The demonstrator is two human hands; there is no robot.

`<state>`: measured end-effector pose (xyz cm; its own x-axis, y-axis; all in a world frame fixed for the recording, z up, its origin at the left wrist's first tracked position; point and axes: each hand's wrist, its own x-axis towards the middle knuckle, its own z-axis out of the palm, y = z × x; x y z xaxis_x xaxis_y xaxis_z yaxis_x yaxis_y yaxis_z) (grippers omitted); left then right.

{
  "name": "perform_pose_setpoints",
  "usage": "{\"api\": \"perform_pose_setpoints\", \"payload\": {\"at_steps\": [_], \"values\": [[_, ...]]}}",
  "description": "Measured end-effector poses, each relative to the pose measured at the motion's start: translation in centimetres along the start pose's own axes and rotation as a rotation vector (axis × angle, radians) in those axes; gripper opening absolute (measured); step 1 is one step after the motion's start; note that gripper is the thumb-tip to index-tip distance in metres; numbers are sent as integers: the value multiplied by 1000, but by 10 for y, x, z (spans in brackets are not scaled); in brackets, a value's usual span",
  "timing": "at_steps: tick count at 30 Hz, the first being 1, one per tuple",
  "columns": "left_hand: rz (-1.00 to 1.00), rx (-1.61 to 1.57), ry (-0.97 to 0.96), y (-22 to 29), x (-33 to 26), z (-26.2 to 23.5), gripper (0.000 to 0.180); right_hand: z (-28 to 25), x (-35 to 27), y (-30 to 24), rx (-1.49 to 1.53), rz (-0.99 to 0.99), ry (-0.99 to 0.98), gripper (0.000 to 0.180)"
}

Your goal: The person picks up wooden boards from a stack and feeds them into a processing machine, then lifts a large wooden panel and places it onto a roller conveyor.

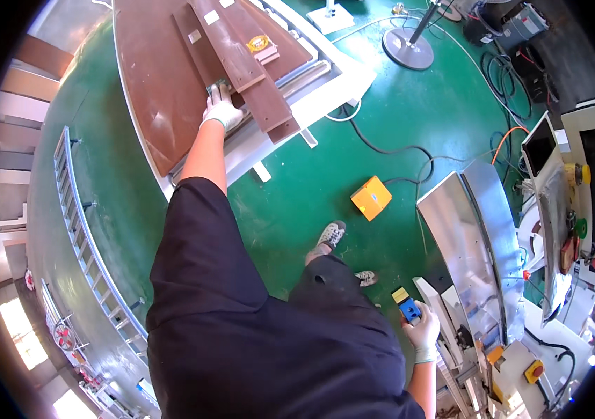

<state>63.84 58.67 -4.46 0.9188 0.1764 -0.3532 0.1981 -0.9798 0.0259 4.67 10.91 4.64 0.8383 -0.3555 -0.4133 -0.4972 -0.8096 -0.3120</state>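
My left hand (220, 110), in a pale glove, reaches out over the brown-topped table. Its fingers are stretched out and apart, touching the near end of a narrow brown board (198, 46); a small greenish patch shows at the fingertips. Just right of that hand lies a stack of brown strips (259, 94) with drilled holes. A yellow round label (258, 43) sits on the boards farther back. Low at my right side, my right hand (423, 328), also gloved, is closed round a small blue-and-yellow block-like tool (406, 306); its exact kind is unclear.
A yellow box (371, 198) with a black cable stands on the green floor. Bent metal sheeting (461, 230) and machine parts crowd the right. A round stand base (408, 49) is at the back. Along the left runs a metal roller rack (82, 230).
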Motion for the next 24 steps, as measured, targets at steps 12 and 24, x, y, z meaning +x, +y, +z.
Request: {"api": "perform_pose_setpoints", "payload": {"at_steps": [12, 24], "values": [[148, -102, 139, -38, -80, 45, 93, 9, -3, 7, -9, 11, 20, 53], [-469, -2249, -214, -35, -142, 118, 25, -1, -2, 10, 71, -44, -70, 63]]}}
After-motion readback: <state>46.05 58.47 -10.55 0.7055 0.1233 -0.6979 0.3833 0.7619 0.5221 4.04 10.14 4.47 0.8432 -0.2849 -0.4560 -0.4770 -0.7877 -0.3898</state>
